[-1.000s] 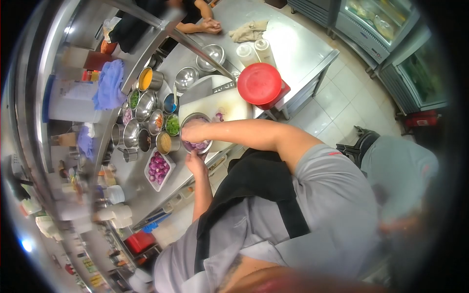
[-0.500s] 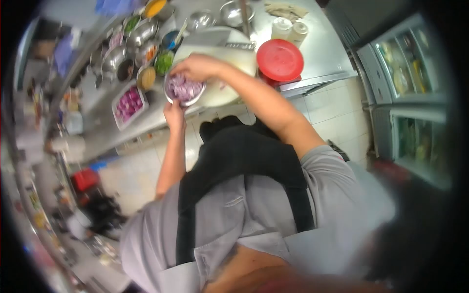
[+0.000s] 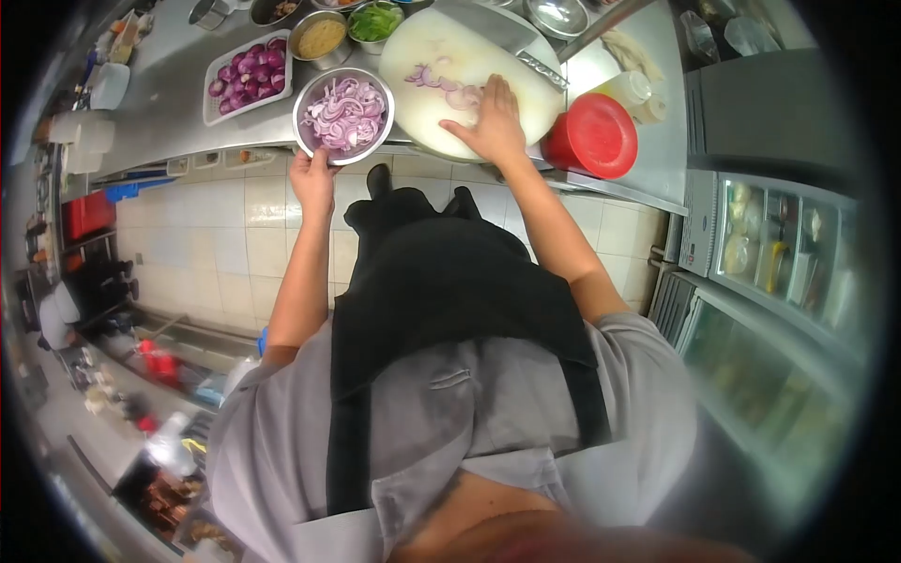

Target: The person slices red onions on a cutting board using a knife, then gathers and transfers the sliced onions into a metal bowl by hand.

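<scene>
My left hand (image 3: pixel 313 180) grips the near rim of a metal bowl (image 3: pixel 302 139) at the counter's front edge, thumb on top. Sliced red onion (image 3: pixel 345 114) fills much of that bowl. To its right lies a round white cutting board (image 3: pixel 422 114). My right hand (image 3: pixel 492 124) rests flat on the board with thumb and fingers spread. Loose onion slices (image 3: pixel 434 79) lie on the board just left of its fingers. Beyond, a cleaver (image 3: pixel 488 26) with a patterned metal handle lies across the board's far side.
A white basket (image 3: pixel 210 94) of whole red onions stands left of the bowl. Behind are containers of yellowish food (image 3: pixel 324 39) and chopped greens (image 3: pixel 375 21). A red plate (image 3: pixel 601 136) and squeeze bottles (image 3: pixel 631 89) stand at right. A glass-door fridge (image 3: pixel 779 244) is further right.
My right hand has moved from inside the onion bowl onto the cutting board, its fingers now spread. My left hand still holds the bowl. The camera view has shifted.
</scene>
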A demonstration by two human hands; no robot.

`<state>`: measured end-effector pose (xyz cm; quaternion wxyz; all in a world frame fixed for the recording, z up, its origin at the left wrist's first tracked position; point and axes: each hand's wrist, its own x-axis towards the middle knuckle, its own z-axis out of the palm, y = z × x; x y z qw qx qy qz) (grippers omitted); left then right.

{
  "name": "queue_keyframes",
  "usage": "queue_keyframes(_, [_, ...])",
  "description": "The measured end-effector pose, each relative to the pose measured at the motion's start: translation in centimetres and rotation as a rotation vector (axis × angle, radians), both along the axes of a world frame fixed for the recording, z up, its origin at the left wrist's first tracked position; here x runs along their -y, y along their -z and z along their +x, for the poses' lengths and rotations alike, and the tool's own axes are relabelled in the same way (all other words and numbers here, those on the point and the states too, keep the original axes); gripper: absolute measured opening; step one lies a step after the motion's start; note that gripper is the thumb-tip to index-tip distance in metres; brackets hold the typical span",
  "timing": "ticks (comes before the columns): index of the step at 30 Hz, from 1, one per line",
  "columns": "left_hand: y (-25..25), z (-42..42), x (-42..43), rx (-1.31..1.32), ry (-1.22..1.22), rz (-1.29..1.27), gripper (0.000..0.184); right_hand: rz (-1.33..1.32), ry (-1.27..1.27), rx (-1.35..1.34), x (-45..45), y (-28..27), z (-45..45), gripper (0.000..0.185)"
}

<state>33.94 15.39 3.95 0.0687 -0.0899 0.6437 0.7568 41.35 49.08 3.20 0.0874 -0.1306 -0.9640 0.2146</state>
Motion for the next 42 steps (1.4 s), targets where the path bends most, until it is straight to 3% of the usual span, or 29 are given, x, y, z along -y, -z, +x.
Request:
queue_keyframes(4, [0.4,0.5,1.5,0.0,-0.027,-0.009,0.016,0.037,-0.007,-0.006,1.8,0.9,-5.8,0.134])
queue_keyframes(7, [0.7,1.0,1.8,-0.001,-0.032,-0.012,0.018,-0.13,-0.102,-0.086,2.1,0.2,-8.7,0.131])
queue_keyframes(9, [0.9,1.1,1.9,0.0,-0.03,-0.039,0.019,-0.529,-0.098,-0.08,1.7,-0.6,-10.3,0.12])
queue_keyframes(13, [0.7,1.7,1.7,0.003,-0.043,0.013,0.019,-0.399,-0.113,-0.216,-0.7,2.0,-13.1,0.104])
queue_keyframes(15, [0.6,1.6,1.5,0.006,-0.058,0.007,0.018,-0.264,-0.312,-0.185,-1.2,2.5,-13.0,0.088])
queue_keyframes(16, [0.7,1.3,1.4,0.001,-0.052,0.01,0.018,-0.259,-0.306,-0.19,-1.6,2.4,-12.6,0.088])
queue_keyframes(18, [1.2,1.2,1.5,0.021,-0.047,-0.013,0.017,-0.254,-0.604,-0.144,-1.8,2.1,-10.5,0.079])
queue_keyframes(19, [1.6,1.0,1.4,0.02,-0.043,-0.008,0.017,-0.222,-0.638,-0.176,-1.8,1.7,-9.3,0.074])
queue_keyframes(23, [1.3,0.4,0.7,0.001,-0.035,-0.008,0.017,-0.265,-0.611,-0.063,-2.2,0.6,-5.6,0.072])
queue_keyframes(28, [1.1,-0.3,-0.1,-0.004,-0.035,0.01,0.017,-0.236,-0.228,-0.164,-0.2,0.8,-4.5,0.085])
queue_keyframes(32, [1.9,-1.2,0.0,0.007,0.024,-0.028,0.018,-0.222,-0.329,-0.221,2.1,1.4,-7.3,0.084])
queue_keyframes(37, [1.8,-0.9,0.2,-0.015,0.006,-0.077,0.017,-0.198,-0.601,-0.232,2.0,1.7,-8.1,0.054])
queue_keyframes(42, [3.1,-0.3,1.8,0.005,-0.009,-0.143,0.017,-0.266,-0.609,-0.182,-0.2,0.8,-6.1,0.034])
